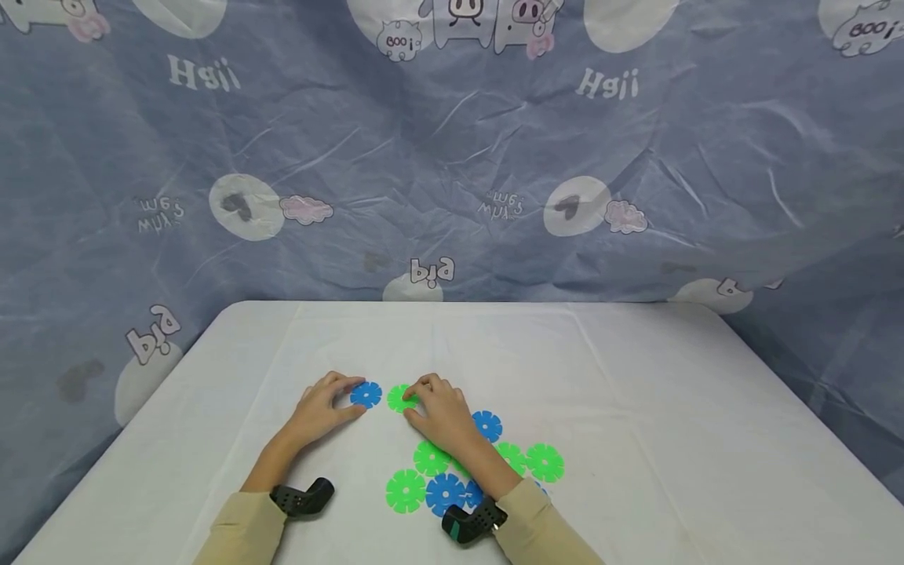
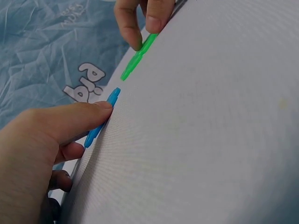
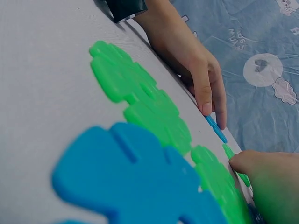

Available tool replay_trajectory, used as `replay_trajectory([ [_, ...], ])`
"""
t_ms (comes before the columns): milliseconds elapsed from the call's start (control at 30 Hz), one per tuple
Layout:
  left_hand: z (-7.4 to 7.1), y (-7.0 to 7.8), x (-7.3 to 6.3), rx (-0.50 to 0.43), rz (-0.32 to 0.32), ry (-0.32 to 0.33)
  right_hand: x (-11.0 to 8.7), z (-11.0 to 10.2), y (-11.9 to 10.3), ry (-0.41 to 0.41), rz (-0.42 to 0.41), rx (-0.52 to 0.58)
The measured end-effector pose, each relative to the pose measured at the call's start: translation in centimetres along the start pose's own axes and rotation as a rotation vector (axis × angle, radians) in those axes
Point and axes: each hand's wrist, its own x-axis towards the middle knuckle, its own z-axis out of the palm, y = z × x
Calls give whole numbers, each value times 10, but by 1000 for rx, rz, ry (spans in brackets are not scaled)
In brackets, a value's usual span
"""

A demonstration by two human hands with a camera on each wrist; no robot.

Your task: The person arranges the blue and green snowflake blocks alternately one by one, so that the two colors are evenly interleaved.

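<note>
My left hand (image 1: 321,408) holds a blue notched plastic disc (image 1: 366,395) between thumb and forefinger, at its opposite edges. In the left wrist view the thumb lies against that blue disc (image 2: 100,122), close over the white table. Just to its right, my right hand (image 1: 441,412) pinches a green notched disc (image 1: 398,398), and its fingers cover part of it. The left wrist view shows the green disc (image 2: 135,60) edge-on under the right fingertips. A small gap separates the blue disc from the green one.
Nearer the body lie several more flat discs, among them a green disc (image 1: 406,491), a blue disc (image 1: 445,493) and another green disc (image 1: 544,462). A blue disc (image 1: 487,425) lies beside the right wrist. The right forearm hides some. A patterned cloth (image 1: 452,157) hangs behind the table (image 1: 636,377).
</note>
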Motion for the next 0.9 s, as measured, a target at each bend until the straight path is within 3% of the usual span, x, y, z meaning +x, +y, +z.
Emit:
replay_trajectory([
  [667, 2, -3, 0, 32, 38, 7, -2, 0, 0, -23, -19, -11],
  [900, 3, -2, 1, 15, 15, 1, -2, 0, 1, -24, -25, -11],
])
